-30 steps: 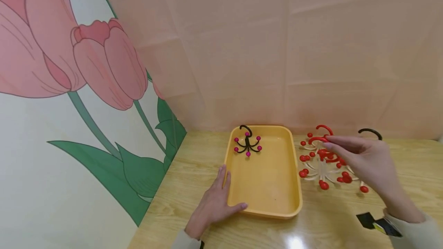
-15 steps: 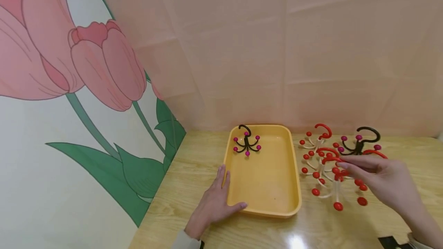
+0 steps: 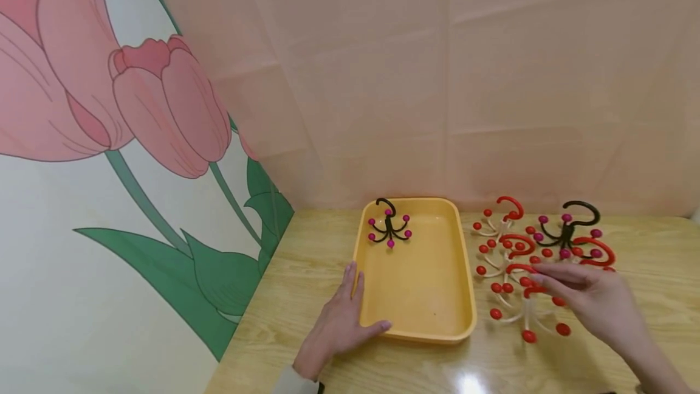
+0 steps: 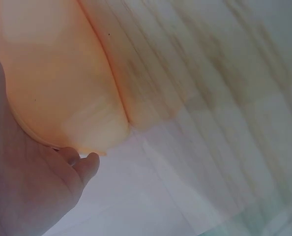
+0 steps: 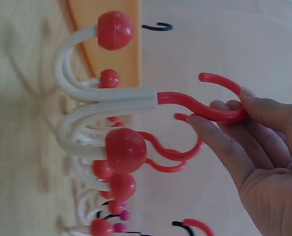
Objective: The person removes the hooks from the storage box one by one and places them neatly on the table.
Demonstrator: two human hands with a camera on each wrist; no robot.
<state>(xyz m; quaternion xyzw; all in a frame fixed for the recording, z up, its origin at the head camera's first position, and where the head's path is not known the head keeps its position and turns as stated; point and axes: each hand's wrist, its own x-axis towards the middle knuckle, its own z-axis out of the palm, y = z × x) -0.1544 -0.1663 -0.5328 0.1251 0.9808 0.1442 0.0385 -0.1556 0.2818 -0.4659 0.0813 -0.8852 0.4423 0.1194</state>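
Note:
My right hand (image 3: 604, 303) pinches the red hook of a white multi-arm hook hanger (image 3: 527, 307) with red ball tips. In the right wrist view, thumb and fingertips meet on the curve of that hook (image 5: 219, 114), with the white arms (image 5: 119, 97) pointing down toward the table. My left hand (image 3: 335, 326) rests at the near left corner of a yellow tray (image 3: 418, 290), fingers along its left side and thumb over the near rim. A small black hook hanger (image 3: 389, 225) with magenta balls stands at the tray's far end.
Behind the held hanger, other white hangers with red hooks (image 3: 510, 202) crowd together right of the tray. Among them is a larger black hanger (image 3: 569, 233) with magenta balls. A pinkish cloth backdrop (image 3: 372, 138) rises behind the wooden table (image 3: 284, 297); a tulip-patterned panel (image 3: 164, 224) flanks the left.
Holding the hanger, my right hand has come from over the cluster toward the near side and lower. The black hanger at right is now uncovered. Left hand and tray have stayed put.

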